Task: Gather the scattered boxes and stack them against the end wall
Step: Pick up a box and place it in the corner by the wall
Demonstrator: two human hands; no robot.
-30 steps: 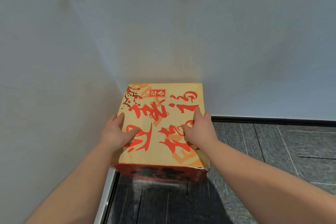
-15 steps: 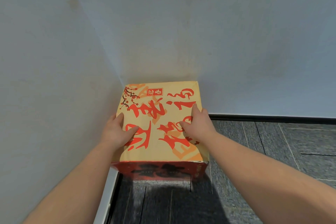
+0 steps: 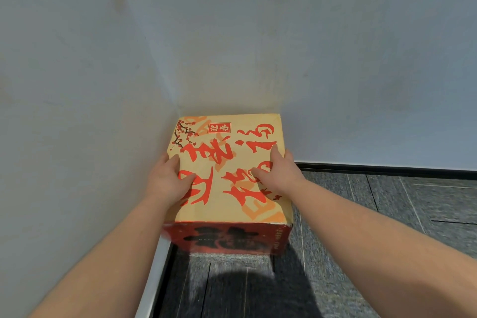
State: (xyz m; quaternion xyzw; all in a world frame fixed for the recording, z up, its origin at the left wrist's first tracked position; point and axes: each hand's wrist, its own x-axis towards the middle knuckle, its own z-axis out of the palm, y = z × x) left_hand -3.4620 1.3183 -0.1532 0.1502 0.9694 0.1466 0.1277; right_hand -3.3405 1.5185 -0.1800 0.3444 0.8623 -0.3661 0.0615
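A tan cardboard box (image 3: 227, 162) with red brush lettering on top and a red-and-black front face sits in the corner where the end wall (image 3: 309, 59) meets the left wall (image 3: 64, 111). Its far edge is against the end wall and its left side is close to the left wall. My left hand (image 3: 169, 181) grips the box's left edge, thumb on the top. My right hand (image 3: 277, 173) lies on the right part of the top, fingers curling over the right edge. What is under the box is hidden.
Dark grey carpet tiles (image 3: 387, 214) cover the floor to the right and in front. A black skirting strip (image 3: 387, 166) runs along the end wall. A pale skirting (image 3: 154, 266) runs along the left wall. My shadow falls on the floor before the box.
The box has slid a little further into the corner, toward the end wall. Both hands stayed on it and moved with it.
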